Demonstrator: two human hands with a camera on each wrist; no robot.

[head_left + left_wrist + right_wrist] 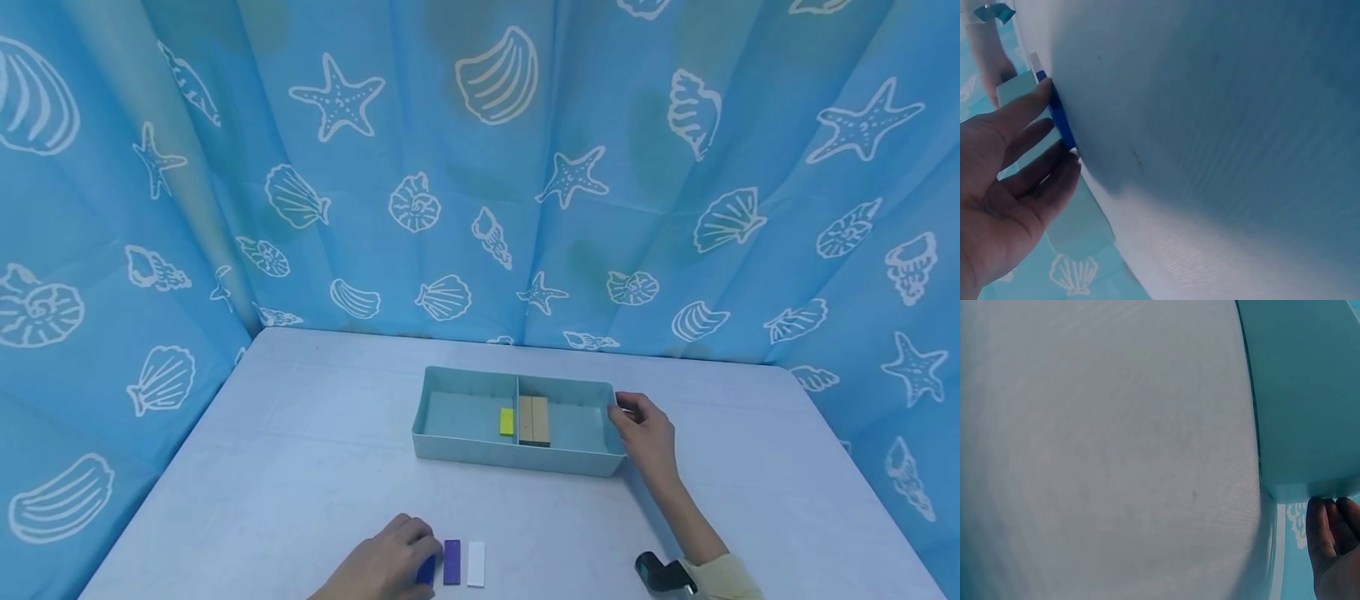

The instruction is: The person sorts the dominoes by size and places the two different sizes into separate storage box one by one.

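Note:
My left hand (386,560) is low on the table and pinches a flat blue block (1061,115) by its ends, thumb at one and fingers at the other. Just right of it lie a purple block (452,562) and a white block (476,564), side by side. My right hand (647,429) holds the right end of a light teal divided box (517,455). In the right wrist view its fingertips (1317,506) touch the outer end wall; the thumb is hidden there. A small yellow block (507,422) sits in the left compartment, and tan blocks (534,419) stand against the divider in the right one.
A white cloth covers the table (300,417). Behind it and along both sides hangs a blue curtain (465,167) with shells and starfish. A dark device (663,573) is at the right wrist, next to a pale sleeve (723,577).

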